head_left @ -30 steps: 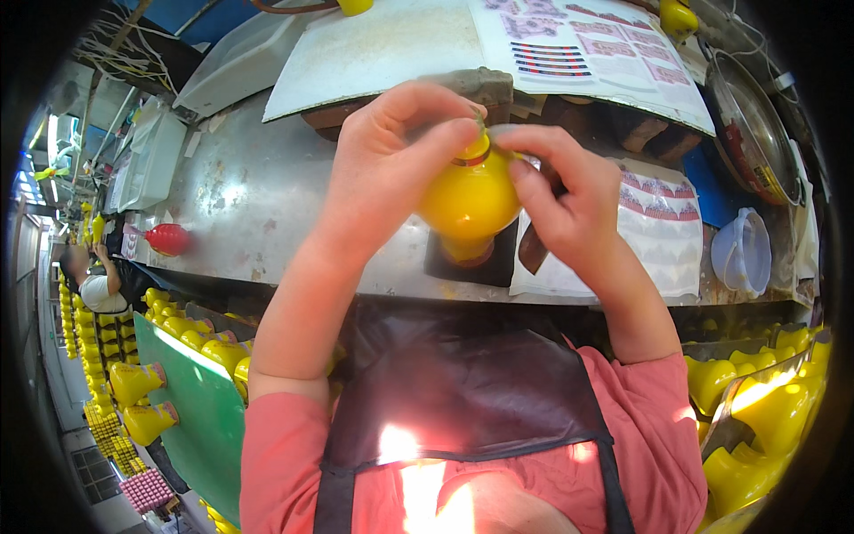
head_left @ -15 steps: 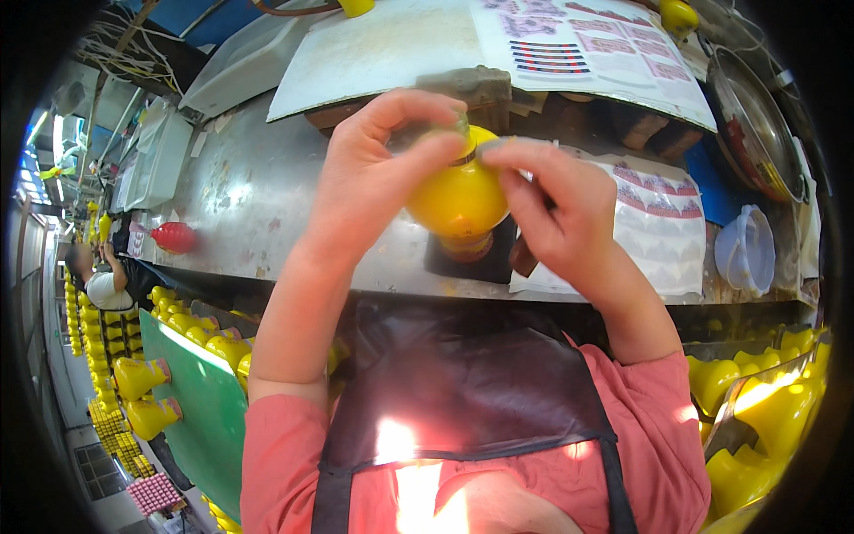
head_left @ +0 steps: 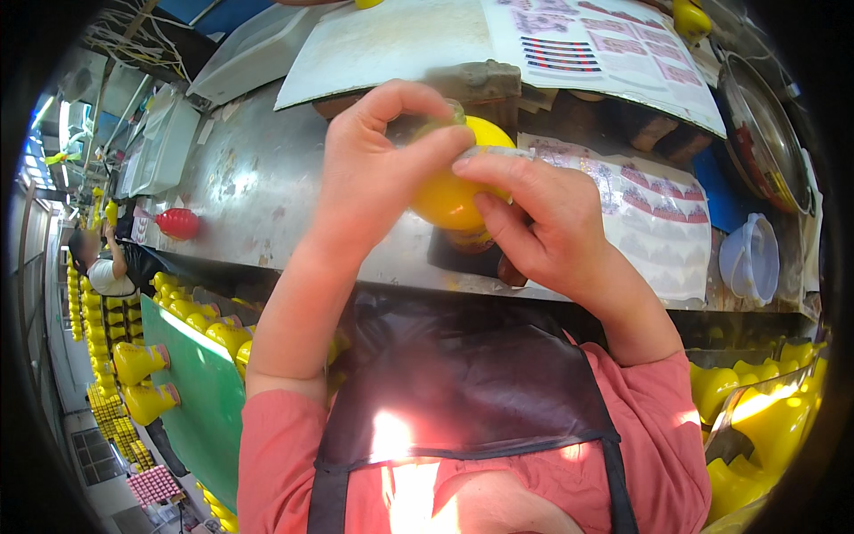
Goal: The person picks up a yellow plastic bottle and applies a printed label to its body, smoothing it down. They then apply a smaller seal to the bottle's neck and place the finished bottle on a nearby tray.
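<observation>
A glossy yellow bulbous vase (head_left: 449, 198) stands on a small dark pad (head_left: 463, 255) at the near side of the metal bench. My left hand (head_left: 387, 160) curls thumb and fingers about its neck, with a greenish, glassy-looking top (head_left: 457, 113) between them. My right hand (head_left: 551, 209) is at the vase's right side, its index finger reaching to the neck and its thumb lower on the body. A thin pale strip (head_left: 503, 151) lies along that index finger, held against the vase; its exact kind is unclear. My hands hide most of the neck.
Behind, a white board (head_left: 391, 53) bears printed decal sheets; another decal sheet (head_left: 663, 231) lies at right, near a pale blue basin (head_left: 749, 258). A red vase (head_left: 177, 223) sits at left. Yellow vases (head_left: 213, 329) stand below the bench. Another person (head_left: 108, 271) is far left.
My right index finger has moved left across the neck, and the pale strip now shows above it. The view has shifted slightly. My left hand keeps its hold.
</observation>
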`<state>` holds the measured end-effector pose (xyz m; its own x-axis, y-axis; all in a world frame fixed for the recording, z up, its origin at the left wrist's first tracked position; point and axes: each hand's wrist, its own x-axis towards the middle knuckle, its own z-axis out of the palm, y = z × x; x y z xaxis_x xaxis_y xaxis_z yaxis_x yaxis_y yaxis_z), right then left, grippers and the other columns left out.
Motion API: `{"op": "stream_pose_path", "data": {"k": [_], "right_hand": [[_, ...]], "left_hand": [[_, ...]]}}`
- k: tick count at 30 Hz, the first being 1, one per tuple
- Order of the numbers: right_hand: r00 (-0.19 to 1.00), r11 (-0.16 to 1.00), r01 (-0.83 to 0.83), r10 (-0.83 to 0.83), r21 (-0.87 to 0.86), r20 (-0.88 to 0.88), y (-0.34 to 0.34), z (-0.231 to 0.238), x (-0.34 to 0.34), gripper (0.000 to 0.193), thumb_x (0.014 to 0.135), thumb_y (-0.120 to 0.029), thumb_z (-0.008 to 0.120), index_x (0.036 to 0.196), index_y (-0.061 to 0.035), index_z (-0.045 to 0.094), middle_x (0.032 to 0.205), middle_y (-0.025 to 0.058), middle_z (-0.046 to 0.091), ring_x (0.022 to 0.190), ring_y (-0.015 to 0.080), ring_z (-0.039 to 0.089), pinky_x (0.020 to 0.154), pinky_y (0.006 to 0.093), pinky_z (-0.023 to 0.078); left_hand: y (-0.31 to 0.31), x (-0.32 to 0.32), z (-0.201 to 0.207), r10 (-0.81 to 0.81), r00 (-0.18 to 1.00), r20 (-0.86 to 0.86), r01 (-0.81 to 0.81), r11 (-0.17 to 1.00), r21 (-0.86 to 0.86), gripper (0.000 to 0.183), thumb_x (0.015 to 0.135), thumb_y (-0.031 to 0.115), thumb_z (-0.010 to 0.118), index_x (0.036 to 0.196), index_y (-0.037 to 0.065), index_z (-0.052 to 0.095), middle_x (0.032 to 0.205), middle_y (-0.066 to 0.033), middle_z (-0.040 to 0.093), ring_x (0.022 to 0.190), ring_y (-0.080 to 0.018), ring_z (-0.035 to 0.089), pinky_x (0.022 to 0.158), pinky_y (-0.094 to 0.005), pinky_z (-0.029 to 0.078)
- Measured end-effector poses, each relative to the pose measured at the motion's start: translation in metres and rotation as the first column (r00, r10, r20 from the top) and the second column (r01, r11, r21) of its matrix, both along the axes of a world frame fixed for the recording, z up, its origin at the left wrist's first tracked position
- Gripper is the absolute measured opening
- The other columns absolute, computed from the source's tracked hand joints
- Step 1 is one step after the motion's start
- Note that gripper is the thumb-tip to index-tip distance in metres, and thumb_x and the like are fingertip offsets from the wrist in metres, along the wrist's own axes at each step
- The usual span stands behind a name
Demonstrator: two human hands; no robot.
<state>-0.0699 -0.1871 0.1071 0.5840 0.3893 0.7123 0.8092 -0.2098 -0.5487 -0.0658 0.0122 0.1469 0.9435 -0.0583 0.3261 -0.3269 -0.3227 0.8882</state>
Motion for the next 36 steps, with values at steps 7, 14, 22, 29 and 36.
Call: {"op": "stream_pose_path", "data": {"k": [7,14,22,29,36], "right_hand": [[0.936,0.994,0.054,-0.018,0.093,-0.35,-0.01,0.0,0.005,0.025,0.093,0.003,0.064,0.116,-0.0061,0.071,0.088,0.0035,0.071,0.053,0.0039,0.054,0.05,0.0215,0.039],[0.999,0.999,0.026,-0.025,-0.041,0.029,-0.002,-0.002,-0.006,0.028,0.084,-0.002,0.072,0.11,-0.0114,0.072,0.094,0.0091,0.074,0.069,0.026,0.069,0.059,0.0354,0.055],[0.999,0.993,0.048,-0.049,-0.108,-0.001,-0.007,0.002,-0.008,0.029,0.086,0.001,0.07,0.112,-0.0099,0.072,0.087,0.0092,0.073,0.066,0.0236,0.069,0.058,0.0336,0.053],[0.989,0.991,0.031,-0.012,0.131,-0.147,0.004,0.004,-0.004,0.024,0.088,0.0,0.069,0.111,-0.009,0.071,0.077,0.0081,0.07,0.063,0.0175,0.07,0.05,0.0311,0.048],[0.76,0.943,0.063,0.166,0.326,-0.628,-0.003,0.017,-0.002,0.014,0.1,-0.006,0.06,0.111,-0.0036,0.067,0.068,0.0013,0.067,0.048,0.0068,0.062,0.045,0.0206,0.041]], "left_hand": [[-0.003,-0.008,-0.004,-0.087,0.991,-0.099,0.052,0.948,-0.315,0.017,0.083,0.003,0.079,0.099,0.001,0.072,0.101,-0.0041,0.073,0.095,-0.0088,0.065,0.087,-0.0257,0.053],[-0.002,-0.005,-0.004,-0.013,1.0,0.005,0.014,0.993,-0.118,0.014,0.083,0.002,0.079,0.095,0.001,0.071,0.103,-0.0046,0.074,0.097,-0.0107,0.067,0.088,-0.0272,0.055],[-0.004,-0.007,-0.007,-0.071,0.997,-0.015,0.065,0.965,-0.256,0.017,0.085,-0.001,0.077,0.1,0.002,0.07,0.106,-0.0063,0.073,0.102,-0.0132,0.066,0.095,-0.0292,0.052],[0.003,-0.011,-0.013,-0.063,0.997,-0.044,0.053,0.978,-0.2,0.022,0.09,-0.001,0.072,0.112,0.003,0.071,0.117,-0.0064,0.071,0.113,-0.0134,0.063,0.101,-0.0299,0.049],[0.006,-0.013,-0.031,-0.166,0.986,0.002,0.159,0.943,-0.293,0.035,0.092,-0.003,0.065,0.126,0.005,0.065,0.128,-0.0047,0.066,0.123,-0.0144,0.058,0.108,-0.031,0.044]]}}
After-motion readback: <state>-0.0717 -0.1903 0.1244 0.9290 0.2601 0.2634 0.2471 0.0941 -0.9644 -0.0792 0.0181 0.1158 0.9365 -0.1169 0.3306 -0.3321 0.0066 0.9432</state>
